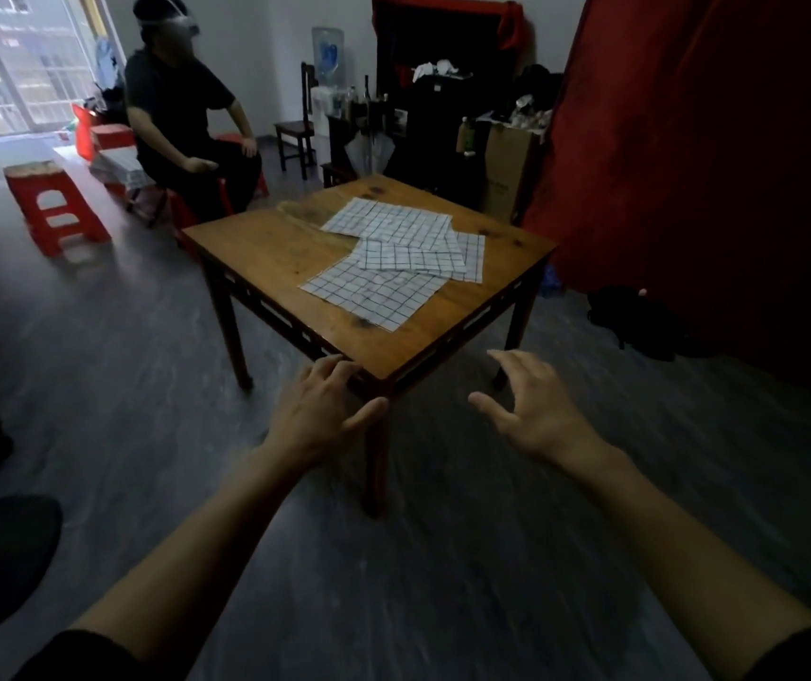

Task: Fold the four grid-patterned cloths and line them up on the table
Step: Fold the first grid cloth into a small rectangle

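Several white cloths with a black grid lie unfolded and overlapping on the right half of a square wooden table (pixel 256 248). The nearest cloth (pixel 374 293) lies flat, the farthest cloth (pixel 389 219) is at the back, and two more cloths (pixel 411 258) (pixel 473 258) overlap between them. My left hand (pixel 322 407) hovers at the table's near corner, fingers relaxed and empty. My right hand (pixel 529 403) is raised in front of the table's near right edge, fingers spread, holding nothing.
A person in dark clothes (pixel 182 120) sits on a red stool at the back left. Another red stool (pixel 57 208) stands on the grey floor. Dark chairs, a water dispenser (pixel 327 66) and cluttered shelves are behind the table. A red curtain (pixel 688 140) hangs at right.
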The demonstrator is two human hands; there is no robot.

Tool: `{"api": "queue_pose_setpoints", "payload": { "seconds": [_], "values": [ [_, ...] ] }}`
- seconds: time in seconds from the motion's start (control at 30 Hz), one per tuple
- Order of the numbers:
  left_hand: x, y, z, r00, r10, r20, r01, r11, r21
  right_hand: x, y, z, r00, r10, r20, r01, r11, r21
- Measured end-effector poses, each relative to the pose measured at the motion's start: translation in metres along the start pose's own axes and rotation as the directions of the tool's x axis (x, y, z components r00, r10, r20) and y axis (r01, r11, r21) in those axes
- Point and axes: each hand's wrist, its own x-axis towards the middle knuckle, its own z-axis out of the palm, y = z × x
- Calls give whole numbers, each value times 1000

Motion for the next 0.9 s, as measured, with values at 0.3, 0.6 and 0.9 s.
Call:
{"api": "queue_pose_setpoints", "payload": {
  "seconds": [0.3,0.6,0.9],
  "values": [
    [100,-64,5,1000,-1,-3,1,1000,20,129,-24,59,999,-18,44,14,997,82],
    [253,-117,15,1000,2,30,-4,999,45,292,-16,117,997,57,48,-67,969,238],
    [380,-164,42,989,-2,149,-9,998,69,401,-2,149,980,151,133,-183,941,284]
  ]
}}
